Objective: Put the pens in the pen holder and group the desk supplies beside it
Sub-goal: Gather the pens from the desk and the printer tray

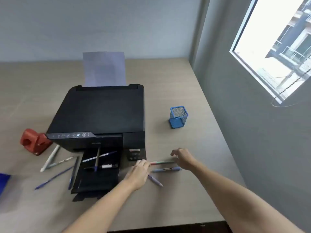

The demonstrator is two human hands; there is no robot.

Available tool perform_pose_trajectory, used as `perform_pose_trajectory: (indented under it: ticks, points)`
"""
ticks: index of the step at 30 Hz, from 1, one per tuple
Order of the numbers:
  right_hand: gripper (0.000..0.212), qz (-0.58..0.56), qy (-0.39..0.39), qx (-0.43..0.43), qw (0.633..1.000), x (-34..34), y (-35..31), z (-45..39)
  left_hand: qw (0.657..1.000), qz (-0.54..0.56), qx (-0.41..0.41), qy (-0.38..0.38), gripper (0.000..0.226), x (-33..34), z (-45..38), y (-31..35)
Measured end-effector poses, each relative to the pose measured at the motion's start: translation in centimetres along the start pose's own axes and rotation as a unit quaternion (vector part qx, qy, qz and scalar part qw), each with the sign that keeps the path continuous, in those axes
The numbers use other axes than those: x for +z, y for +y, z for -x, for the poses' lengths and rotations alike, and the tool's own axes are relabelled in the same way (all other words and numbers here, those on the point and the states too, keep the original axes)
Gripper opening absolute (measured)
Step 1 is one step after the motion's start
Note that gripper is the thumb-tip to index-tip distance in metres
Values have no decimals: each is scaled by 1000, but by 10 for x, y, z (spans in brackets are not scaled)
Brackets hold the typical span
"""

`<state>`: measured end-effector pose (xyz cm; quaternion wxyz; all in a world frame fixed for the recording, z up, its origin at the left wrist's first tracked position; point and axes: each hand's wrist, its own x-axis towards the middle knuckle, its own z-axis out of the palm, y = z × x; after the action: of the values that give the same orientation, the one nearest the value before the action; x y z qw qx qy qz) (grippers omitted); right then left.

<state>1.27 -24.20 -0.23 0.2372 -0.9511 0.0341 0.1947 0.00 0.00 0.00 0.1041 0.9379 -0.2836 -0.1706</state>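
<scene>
A blue mesh pen holder point(178, 116) stands empty on the desk, right of the printer. Three pens lie in front of it near my hands: a green and pink pen point(162, 162), a light blue pen point(166, 169) and a purple pen point(155, 180). My left hand point(138, 173) hovers at the green pen's left end, fingers curled. My right hand point(182, 158) reaches over its right end, fingers spread. Neither hand clearly grips anything. Two more pens point(99, 157) lie crossed on the printer's output tray. Several pens point(57, 167) are scattered on the desk left of the tray.
A black printer point(101, 111) with paper in its feeder fills the desk's middle. A red hole punch point(34, 142) sits to its left. A blue object point(4, 181) shows at the left edge. A grey wall with a window runs along the desk's right side.
</scene>
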Motion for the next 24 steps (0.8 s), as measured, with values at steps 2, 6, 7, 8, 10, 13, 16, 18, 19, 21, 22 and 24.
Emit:
perform_pose_trajectory:
  ticks: [2, 6, 7, 8, 10, 13, 16, 18, 19, 21, 22, 24]
  points:
    - [31, 24, -11, -7, 1000, 8, -2, -3, 999, -32, -35, 0, 31, 8, -1, -5]
    - [26, 83, -6, -17, 996, 16, -2, -7, 995, -102, -11, -17, 40, 28, 5, -14]
    - [25, 96, -3, -21, 995, 15, -2, -8, 994, -110, 17, 2, 41, 35, 7, -17]
    - [25, 114, -5, -25, 993, 16, -1, -9, 994, -106, 32, 13, 39, 36, 11, -17]
    - [26, 134, -9, -16, 991, 18, 4, -10, 991, -100, 83, 37, 26, 40, 13, -18]
    - [20, 80, 16, 23, 996, 14, 20, -6, 989, -57, 117, 74, 13, 32, 2, -5]
    - [5, -3, 41, 82, 996, 7, 40, 6, 993, -29, 94, 71, 17, 23, -23, 14]
    - [13, -46, 49, 118, 991, 2, 51, 17, 994, -43, 79, 55, 13, 23, -38, 23]
    - [14, -62, 53, 132, 988, 0, 54, 22, 996, -53, 72, 31, 18, 25, -43, 27]
    - [13, -90, 62, 151, 983, -4, 62, 32, 995, -62, 54, -54, 54, 33, -48, 30]
    - [12, -109, 66, 155, 980, -5, 64, 35, 995, -59, 39, -69, 64, 36, -48, 29]
    - [15, -155, 85, 162, 971, -9, 67, 40, 996, -56, 26, -60, 67, 40, -51, 29]
